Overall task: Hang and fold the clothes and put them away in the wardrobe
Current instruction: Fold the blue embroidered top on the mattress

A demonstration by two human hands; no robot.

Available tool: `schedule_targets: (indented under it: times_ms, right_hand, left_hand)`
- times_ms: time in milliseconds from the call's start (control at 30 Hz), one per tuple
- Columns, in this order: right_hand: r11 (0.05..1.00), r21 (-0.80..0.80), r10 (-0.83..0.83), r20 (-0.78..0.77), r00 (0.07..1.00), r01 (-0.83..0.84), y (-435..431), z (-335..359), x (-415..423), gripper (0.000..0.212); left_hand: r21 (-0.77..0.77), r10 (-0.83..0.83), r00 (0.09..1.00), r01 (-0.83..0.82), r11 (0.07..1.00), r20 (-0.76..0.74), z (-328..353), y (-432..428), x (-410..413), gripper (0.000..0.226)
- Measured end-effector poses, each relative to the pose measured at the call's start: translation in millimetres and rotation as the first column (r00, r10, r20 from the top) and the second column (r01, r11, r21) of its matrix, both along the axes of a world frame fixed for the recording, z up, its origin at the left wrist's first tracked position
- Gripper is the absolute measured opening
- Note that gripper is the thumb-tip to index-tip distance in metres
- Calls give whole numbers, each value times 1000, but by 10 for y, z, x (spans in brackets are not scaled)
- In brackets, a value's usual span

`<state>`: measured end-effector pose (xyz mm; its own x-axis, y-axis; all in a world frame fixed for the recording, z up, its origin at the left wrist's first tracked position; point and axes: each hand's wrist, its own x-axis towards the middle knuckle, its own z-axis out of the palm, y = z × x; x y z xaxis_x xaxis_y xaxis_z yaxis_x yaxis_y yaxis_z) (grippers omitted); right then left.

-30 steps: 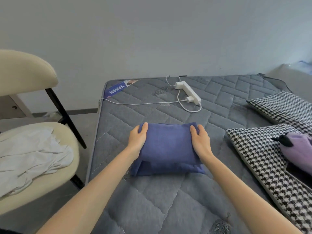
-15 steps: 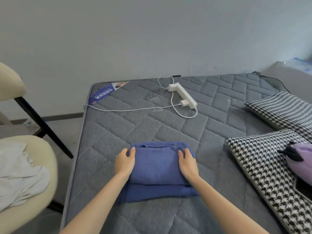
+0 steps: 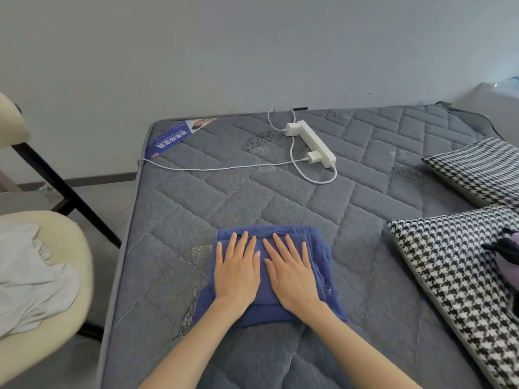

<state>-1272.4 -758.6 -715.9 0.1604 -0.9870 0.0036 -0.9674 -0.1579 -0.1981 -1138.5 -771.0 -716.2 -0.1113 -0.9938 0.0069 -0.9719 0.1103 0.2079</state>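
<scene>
Grey quilted mattress (image 3: 196,209) runs back to a plain pale wall. Folded blue cloth garment (image 3: 323,265) lies on it near the front edge. Both hands lie flat w/ fingers straight, palms down on top of garment: left hand (image 3: 237,272) & right hand (image 3: 290,272) side by side, nothing gripped. White power strip (image 3: 313,140) w/ cable sits farther back. Houndstooth black-and-white pillows (image 3: 449,276) at right. Cream chair (image 3: 81,265) w/ crumpled white cloth (image 3: 31,276) at left.

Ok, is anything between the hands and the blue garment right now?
Nothing visible. The left hand and right hand both lie flat on the folded blue garment on the mattress. The power strip sits well beyond it. The wardrobe is out of view.
</scene>
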Motion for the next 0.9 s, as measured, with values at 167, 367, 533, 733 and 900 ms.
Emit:
schedule_targets:
  times_ms: [167, 367, 533, 733, 900]
  right_hand:
    - [999, -6, -36, 16, 999, 36, -101, -156, -45, 49]
    - [998, 11, -55, 65, 996, 54, -142, -236, -60, 51]
    - [997, 18, -75, 4, 997, 75, -111, -204, -58, 50]
    - [994, 107, -15, -179, 984, 35, 0, 57, -277, 51]
    - [992, -128, -15, -100, 995, 2, 2, 581, -151, 40]
  left_hand:
    - [-32, 11, 998, -13, 999, -57, -204, -52, 79, 51]
    - [23, 87, 982, -84, 996, -166, -342, -103, 156, 54]
    - [78, 70, 986, -59, 995, -148, -273, -53, 246, 55]
    - [104, 20, 999, -24, 994, 40, -59, 173, 652, 53]
    - [93, 11, 997, -18, 996, 75, 323, 213, 863, 52]
